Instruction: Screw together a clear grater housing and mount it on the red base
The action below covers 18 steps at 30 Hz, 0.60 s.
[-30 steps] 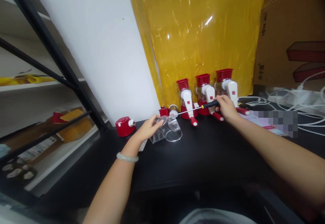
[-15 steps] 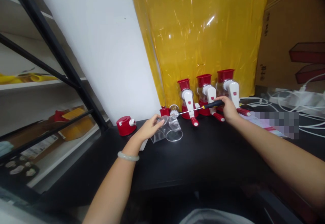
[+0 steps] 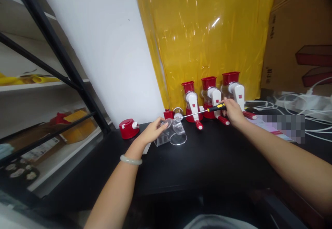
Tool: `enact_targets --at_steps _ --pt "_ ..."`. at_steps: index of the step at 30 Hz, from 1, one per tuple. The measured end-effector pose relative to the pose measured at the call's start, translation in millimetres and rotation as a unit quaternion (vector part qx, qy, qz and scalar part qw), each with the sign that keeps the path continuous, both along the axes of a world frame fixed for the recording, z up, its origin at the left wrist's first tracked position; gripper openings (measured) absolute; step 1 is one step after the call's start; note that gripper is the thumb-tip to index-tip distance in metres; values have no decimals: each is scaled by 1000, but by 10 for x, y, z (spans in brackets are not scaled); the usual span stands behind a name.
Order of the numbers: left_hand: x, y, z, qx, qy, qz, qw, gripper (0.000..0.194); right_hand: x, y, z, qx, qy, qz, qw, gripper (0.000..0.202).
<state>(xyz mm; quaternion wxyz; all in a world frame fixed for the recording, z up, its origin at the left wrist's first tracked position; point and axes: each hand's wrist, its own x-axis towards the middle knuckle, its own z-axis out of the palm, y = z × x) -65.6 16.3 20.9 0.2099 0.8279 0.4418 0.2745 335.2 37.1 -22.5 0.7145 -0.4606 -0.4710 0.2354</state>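
Note:
My left hand (image 3: 155, 129) is closed on a clear plastic grater housing (image 3: 178, 137) that lies on its side on the black table (image 3: 202, 166). In my right hand (image 3: 232, 110) is a screwdriver (image 3: 216, 108) with a black and yellow handle, held near level. Its metal shaft points left and the tip meets the upper edge of the clear housing; exactly what it touches is too small to tell. Just behind the housing are a small red part (image 3: 168, 114) and a metal grating drum (image 3: 178, 112). To the left sits a red base (image 3: 129, 128) with a white knob.
Three red and white rotary graters (image 3: 192, 101) stand in a row against the yellow plastic sheet (image 3: 207, 31). White cables (image 3: 311, 118) and a printed sheet (image 3: 271, 127) lie at right. A cardboard box (image 3: 298, 25) is behind. Black-framed shelving (image 3: 59, 56) stands left.
The screwdriver handle has turned in my right hand, so more yellow shows, and the fingers have shifted back along it. My left hand and the clear housing stay in place.

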Motion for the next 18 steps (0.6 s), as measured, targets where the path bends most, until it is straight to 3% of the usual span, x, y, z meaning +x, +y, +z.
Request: enact_targets --at_steps 5,13,18 --pt "-8 8 -4 -4 1 3 1000 44 8 21 -21 -4 17 -2 1000 47" --pt "-11 30 -24 -2 -2 4 1000 44 13 64 -42 -2 40 7 999 20" --pt "-22 48 -35 -2 -5 1 1000 43 -3 35 -20 -13 1 -5 1000 36"
